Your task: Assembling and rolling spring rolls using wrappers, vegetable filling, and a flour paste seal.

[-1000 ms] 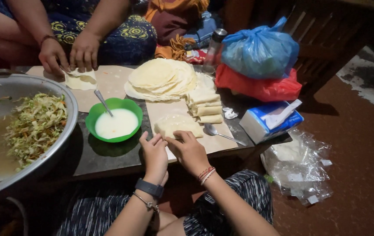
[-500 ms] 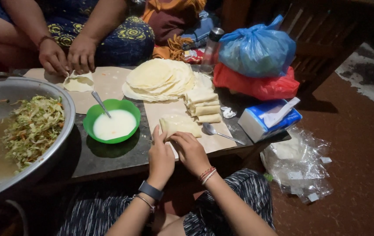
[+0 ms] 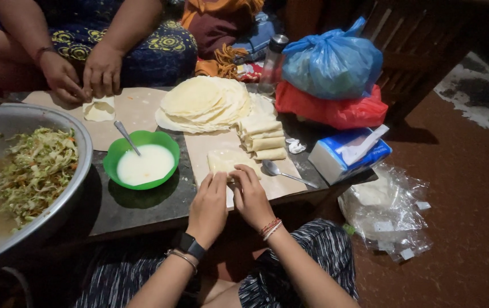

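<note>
Here both hands point(image 3: 230, 201) pinch a pale wrapper point(image 3: 225, 161).

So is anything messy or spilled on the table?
Nothing is spilled. The green bowl stands level with its white liquid inside, and the rolls lie stacked neatly. Only a small crumpled white scrap lies loose beside them.

thin matt dough wrapper point(image 3: 227, 161) on matt brown paper point(image 3: 283, 185). dull grey metal basin point(image 3: 56, 214); glossy green plastic bowl point(image 3: 113, 157); shiny metal spoon point(image 3: 281, 173). dark smooth table point(image 3: 141, 208). crinkled glossy plastic bags, blue point(image 3: 331, 57) and red point(image 3: 335, 111).
</note>
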